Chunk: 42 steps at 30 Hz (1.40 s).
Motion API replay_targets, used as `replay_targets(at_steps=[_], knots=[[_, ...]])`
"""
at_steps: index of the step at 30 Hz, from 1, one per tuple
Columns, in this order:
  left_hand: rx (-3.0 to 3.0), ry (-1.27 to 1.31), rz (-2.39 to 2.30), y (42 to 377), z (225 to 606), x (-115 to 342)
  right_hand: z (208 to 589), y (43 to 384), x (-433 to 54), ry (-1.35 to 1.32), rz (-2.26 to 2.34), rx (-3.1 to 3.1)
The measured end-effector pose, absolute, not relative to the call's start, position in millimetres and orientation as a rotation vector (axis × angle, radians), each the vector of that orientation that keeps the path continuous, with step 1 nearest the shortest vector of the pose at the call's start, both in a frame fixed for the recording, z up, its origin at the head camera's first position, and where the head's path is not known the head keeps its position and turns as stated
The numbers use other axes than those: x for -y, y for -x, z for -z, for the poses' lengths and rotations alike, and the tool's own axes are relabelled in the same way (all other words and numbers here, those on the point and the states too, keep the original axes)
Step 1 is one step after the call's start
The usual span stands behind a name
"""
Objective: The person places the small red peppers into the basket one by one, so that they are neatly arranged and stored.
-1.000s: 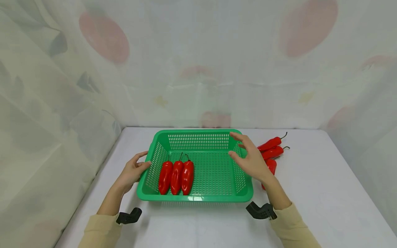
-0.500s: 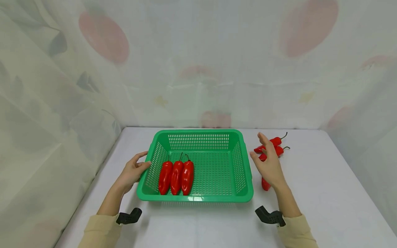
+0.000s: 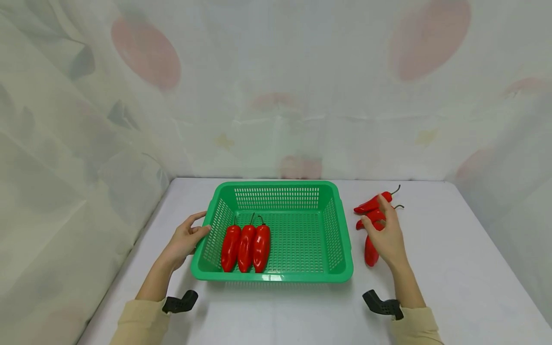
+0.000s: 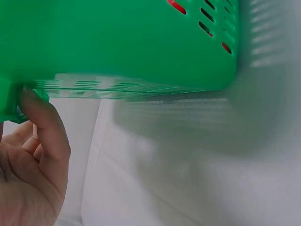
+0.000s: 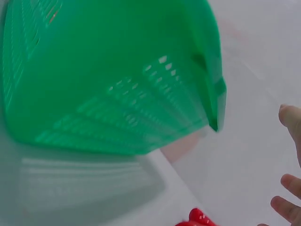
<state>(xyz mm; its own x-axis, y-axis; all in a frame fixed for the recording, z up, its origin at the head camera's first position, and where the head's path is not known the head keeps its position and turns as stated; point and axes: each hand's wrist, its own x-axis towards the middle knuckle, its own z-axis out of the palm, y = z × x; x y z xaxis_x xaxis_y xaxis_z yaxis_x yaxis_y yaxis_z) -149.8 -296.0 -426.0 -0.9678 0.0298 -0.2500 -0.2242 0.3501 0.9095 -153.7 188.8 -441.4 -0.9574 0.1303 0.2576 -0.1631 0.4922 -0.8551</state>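
A green plastic basket stands mid-table, and three red chili peppers lie side by side in its left part, stems toward the back. My left hand pinches the left rim; the left wrist view shows a finger hooked under the rim. Right of the basket, my right hand is over another group of peppers, thumb and fingers spread apart. Of these, the back pepper and front pepper show beside the hand; others are partly hidden by it. In the right wrist view the fingers are apart from the basket.
The white table ends at a pale patterned curtain behind, which also hangs at both sides. A black wrist camera sticks out from the right sleeve, another from the left one.
My right hand has moved from over the basket's right rim to the right, over the loose peppers, with nothing in it. The left hand and basket stay put.
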Motion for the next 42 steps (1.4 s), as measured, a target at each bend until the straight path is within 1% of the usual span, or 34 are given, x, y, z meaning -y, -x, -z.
replay_targets(at_steps=[5,12,22,33,42], knots=[[-2.390,0.176,-1.662,149.9,425.5,295.7,447.5,151.0,-194.7,0.062,-1.410,2.537],[-2.386,0.166,-1.667,149.6,424.9,295.4,457.5,151.2,-202.5,0.091,-1.341,2.622],[-2.368,0.176,-1.667,142.1,405.5,284.7,468.2,150.6,-210.7,0.176,-1.295,2.742],[-2.392,0.171,-1.662,150.3,425.6,294.7,475.2,150.7,-214.7,0.335,-1.265,2.815],[-2.375,0.178,-1.667,147.3,418.8,291.7,482.0,150.4,-216.8,0.446,-1.227,2.890]])
